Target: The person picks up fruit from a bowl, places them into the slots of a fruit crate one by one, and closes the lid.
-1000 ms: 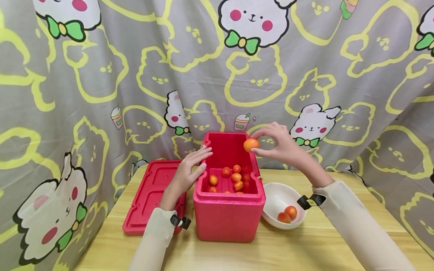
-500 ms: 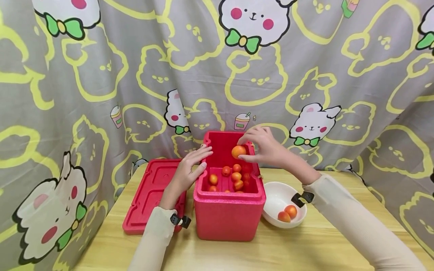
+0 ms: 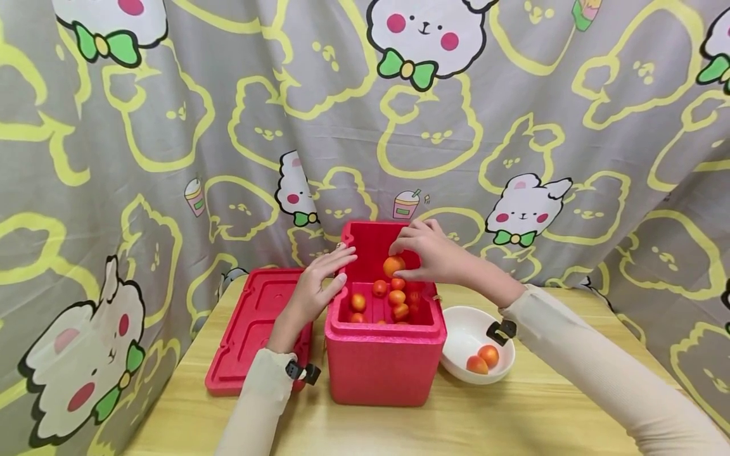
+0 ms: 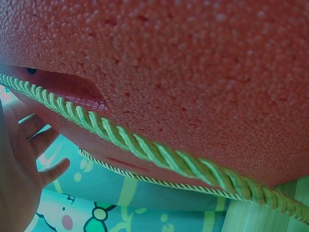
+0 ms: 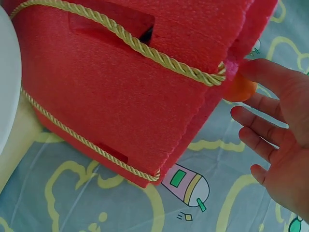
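Note:
A red foam box (image 3: pixel 384 370) stands uncovered with several small orange-red apricots (image 3: pixel 397 297) on its floor. Between thumb and fingers, my right hand (image 3: pixel 436 256) pinches another apricot (image 3: pixel 393 266) inside the upper part of the box, above the others. The right wrist view shows that held apricot (image 5: pixel 240 89) partly hidden behind the box edge. My left hand (image 3: pixel 312 288) lies along the box's left rim, its fingers fairly straight. In the left wrist view, the left hand (image 4: pixel 21 164) appears beyond the box wall with fingers apart, holding nothing.
The red lid (image 3: pixel 256 329) lies on the wooden table (image 3: pixel 479 418) left of the box. A white bowl (image 3: pixel 462 339) with two apricots (image 3: pixel 483 359) stands close on the right. Gold rope (image 5: pixel 164 60) runs along the box sides. A patterned curtain (image 3: pixel 365 126) hangs behind.
My right hand has carried its apricot left and down, from over the box's right rim to inside the box. The left hand, the lid and the bowl have stayed put.

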Motion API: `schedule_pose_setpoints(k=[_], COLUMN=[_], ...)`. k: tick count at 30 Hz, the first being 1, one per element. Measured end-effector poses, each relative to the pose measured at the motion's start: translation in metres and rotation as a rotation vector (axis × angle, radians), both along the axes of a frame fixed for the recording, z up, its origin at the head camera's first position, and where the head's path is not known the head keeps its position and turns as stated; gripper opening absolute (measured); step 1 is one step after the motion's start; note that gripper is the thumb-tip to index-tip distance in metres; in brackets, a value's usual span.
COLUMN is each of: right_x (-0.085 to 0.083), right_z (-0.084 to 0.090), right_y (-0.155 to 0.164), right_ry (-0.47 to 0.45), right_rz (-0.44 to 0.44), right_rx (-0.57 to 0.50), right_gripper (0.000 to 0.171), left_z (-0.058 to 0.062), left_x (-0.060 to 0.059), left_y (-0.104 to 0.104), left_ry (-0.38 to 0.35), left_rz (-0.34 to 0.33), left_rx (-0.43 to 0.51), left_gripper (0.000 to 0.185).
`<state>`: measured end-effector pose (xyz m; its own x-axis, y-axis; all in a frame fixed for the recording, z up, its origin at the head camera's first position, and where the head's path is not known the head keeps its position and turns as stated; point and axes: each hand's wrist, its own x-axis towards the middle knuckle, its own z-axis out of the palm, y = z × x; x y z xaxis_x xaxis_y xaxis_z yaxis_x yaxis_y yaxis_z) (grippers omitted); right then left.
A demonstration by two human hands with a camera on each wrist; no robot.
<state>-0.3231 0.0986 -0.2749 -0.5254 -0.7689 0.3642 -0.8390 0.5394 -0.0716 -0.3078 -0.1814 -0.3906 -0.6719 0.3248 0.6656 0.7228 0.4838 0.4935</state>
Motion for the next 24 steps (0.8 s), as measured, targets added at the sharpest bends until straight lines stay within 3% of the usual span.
schedule_pose_setpoints(k=[10, 24], right_x=[-0.001, -0.005], right_z=[-0.008, -0.019], right_y=[-0.007, -0.009], right_ry=[0.019, 0.122], right_rz=[-0.011, -0.033], right_rx=[0.094, 0.081], right_gripper=[0.036, 0.054], left_z=[0.000, 0.001], left_x=[0.000, 0.001], left_y=[0.000, -0.001], left_ry=[-0.002, 0.000], left_rz=[0.000, 0.002], left_rx=[-0.004, -0.009], left_gripper=[0.047, 0.047])
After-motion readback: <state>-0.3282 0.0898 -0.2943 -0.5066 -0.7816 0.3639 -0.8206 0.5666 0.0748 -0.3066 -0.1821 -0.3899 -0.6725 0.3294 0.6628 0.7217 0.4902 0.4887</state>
